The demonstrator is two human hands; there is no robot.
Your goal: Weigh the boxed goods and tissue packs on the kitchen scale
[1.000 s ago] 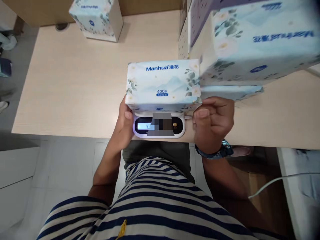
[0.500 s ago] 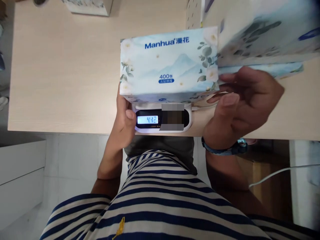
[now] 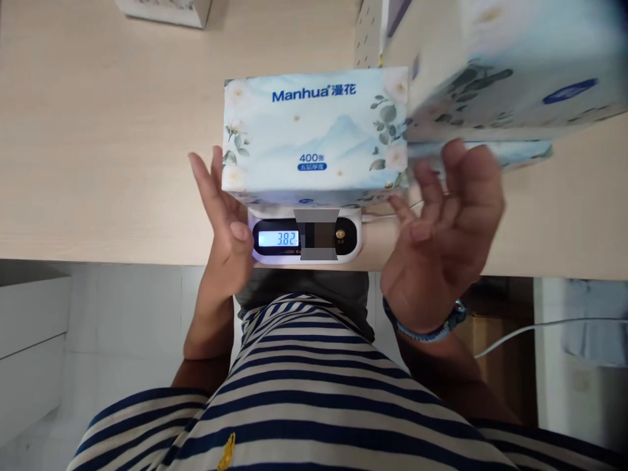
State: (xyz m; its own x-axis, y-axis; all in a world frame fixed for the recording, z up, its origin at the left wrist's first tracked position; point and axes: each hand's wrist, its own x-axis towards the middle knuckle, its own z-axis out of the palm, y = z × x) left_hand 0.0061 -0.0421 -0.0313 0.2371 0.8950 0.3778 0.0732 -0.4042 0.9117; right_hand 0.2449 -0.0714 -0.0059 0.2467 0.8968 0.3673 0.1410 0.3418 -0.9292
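A Manhua tissue pack (image 3: 314, 131), pale blue with flowers and a mountain print, rests above a white digital scale (image 3: 354, 252). The scale's lit display reads about 3.82, and part of its front is blurred out. My left hand (image 3: 224, 239) is beside the pack's lower left corner, thumb near the scale and fingers spread, holding nothing. To the right of the scale my right hand (image 3: 444, 242) is raised palm up with loosely curled fingers apart, also holding nothing. Its fingertips are close to the pack's right lower corner; whether one touches cannot be told.
Another large tissue pack (image 3: 540, 72) stands at the upper right, over a flatter pack (image 3: 527, 154). A thin cable (image 3: 380, 216) leaves the scale's right side. Part of a white box (image 3: 171, 12) shows at the desk's (image 3: 98, 163) back. White drawers (image 3: 29, 327) stand at lower left.
My left fingers have come off the pack's side and spread outward. My right hand has turned palm up and opened. The display went from 4.42 to 3.82. The view has shifted slightly.
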